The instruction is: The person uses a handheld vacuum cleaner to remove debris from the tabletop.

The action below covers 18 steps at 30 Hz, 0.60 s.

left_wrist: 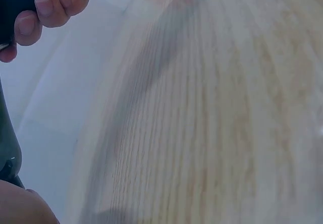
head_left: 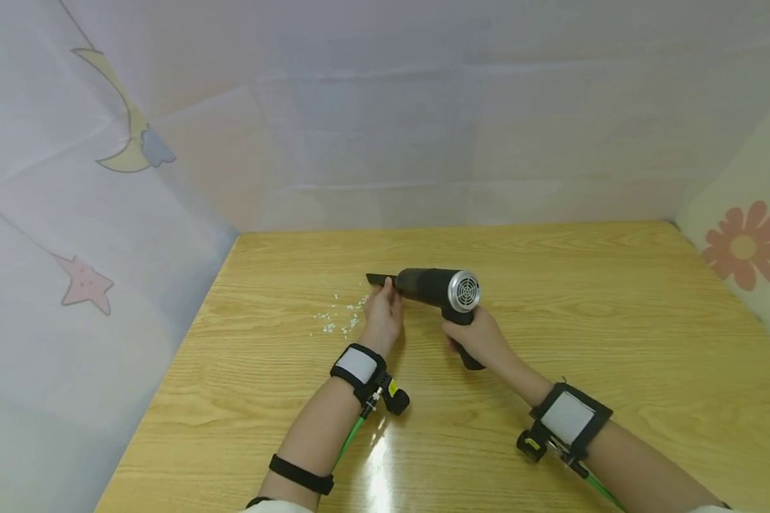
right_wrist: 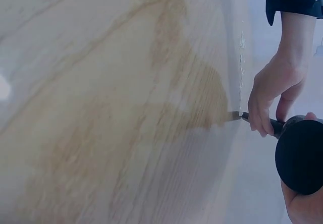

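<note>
My right hand (head_left: 484,338) grips the pistol handle of a black handheld vacuum cleaner (head_left: 426,286), which has a silver vented rear end. A thin black crevice nozzle (head_left: 377,279) points left from its front. My left hand (head_left: 383,313) pinches this nozzle between thumb and fingers; the right wrist view shows the left hand (right_wrist: 280,82) around it. Small white scraps (head_left: 343,320) lie scattered on the table just left of the left hand. In the left wrist view, the right hand's fingers (left_wrist: 50,7) curl round the dark handle.
A wood-grain table (head_left: 584,313) spreads under both arms. Pale printed cloth (head_left: 385,142) stands behind it and at both sides. Straps with small cameras sit on both wrists, and green cables (head_left: 349,442) run back along the forearms.
</note>
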Each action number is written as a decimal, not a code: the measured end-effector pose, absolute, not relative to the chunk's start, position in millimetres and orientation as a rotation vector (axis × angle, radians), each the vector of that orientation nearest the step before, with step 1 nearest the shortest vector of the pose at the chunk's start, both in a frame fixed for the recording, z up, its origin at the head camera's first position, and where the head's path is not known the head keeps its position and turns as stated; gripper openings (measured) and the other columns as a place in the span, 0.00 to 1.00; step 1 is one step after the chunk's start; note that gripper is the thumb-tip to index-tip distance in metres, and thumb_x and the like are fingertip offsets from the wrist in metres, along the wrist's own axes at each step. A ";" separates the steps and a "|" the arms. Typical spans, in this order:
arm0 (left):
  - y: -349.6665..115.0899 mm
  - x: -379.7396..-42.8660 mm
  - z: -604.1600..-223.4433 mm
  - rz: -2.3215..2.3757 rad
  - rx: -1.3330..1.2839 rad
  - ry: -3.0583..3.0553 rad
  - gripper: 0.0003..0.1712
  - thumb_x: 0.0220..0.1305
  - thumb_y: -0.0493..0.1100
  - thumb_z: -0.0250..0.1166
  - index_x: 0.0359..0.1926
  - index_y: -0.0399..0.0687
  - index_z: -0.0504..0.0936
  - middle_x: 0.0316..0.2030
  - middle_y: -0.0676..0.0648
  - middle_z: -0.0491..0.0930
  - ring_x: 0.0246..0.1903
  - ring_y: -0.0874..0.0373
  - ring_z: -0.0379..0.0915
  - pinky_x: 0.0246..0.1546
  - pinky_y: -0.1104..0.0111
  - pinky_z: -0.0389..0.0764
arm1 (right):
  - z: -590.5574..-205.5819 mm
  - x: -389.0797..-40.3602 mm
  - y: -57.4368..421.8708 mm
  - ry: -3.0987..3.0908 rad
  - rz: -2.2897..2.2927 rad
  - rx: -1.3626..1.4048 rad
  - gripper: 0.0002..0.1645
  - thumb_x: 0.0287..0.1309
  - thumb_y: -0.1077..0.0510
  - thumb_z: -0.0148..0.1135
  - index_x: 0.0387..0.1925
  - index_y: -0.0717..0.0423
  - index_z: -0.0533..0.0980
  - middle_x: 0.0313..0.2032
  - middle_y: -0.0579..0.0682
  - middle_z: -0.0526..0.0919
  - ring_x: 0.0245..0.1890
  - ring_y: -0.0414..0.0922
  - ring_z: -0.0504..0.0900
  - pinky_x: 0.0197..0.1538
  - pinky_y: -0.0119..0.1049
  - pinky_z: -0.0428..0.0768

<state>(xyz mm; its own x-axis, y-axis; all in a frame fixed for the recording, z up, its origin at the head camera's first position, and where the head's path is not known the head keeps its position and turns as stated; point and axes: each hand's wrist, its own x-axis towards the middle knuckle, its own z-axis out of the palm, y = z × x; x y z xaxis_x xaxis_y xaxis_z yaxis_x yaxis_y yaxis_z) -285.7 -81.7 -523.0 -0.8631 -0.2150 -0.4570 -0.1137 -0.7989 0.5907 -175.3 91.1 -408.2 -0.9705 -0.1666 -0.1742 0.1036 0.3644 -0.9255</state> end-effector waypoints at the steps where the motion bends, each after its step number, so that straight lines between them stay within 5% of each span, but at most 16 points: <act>1: -80.2 -280.3 -519.8 -2.835 0.772 -0.934 0.51 0.61 0.42 0.67 0.74 0.41 0.44 0.66 0.44 0.65 0.63 0.58 0.66 0.63 0.72 0.73 | -407.2 -173.8 92.9 2.392 -1.636 -0.066 0.13 0.56 0.59 0.57 0.37 0.67 0.71 0.15 0.46 0.76 0.19 0.44 0.79 0.27 0.31 0.79; 8: -60.9 -230.0 -449.8 -2.822 0.837 -0.956 0.39 0.71 0.37 0.54 0.74 0.36 0.43 0.70 0.41 0.58 0.69 0.55 0.58 0.70 0.70 0.66 | -400.9 -163.5 105.2 2.393 -1.583 -0.069 0.13 0.56 0.60 0.57 0.38 0.68 0.71 0.15 0.44 0.76 0.19 0.42 0.79 0.28 0.31 0.81; 18: -59.5 -207.2 -435.8 -2.846 0.818 -0.935 0.37 0.72 0.34 0.50 0.73 0.31 0.40 0.73 0.37 0.50 0.72 0.51 0.50 0.74 0.68 0.58 | -396.4 -155.8 112.5 2.384 -1.544 -0.181 0.14 0.57 0.58 0.58 0.37 0.67 0.72 0.15 0.44 0.74 0.20 0.46 0.79 0.27 0.33 0.79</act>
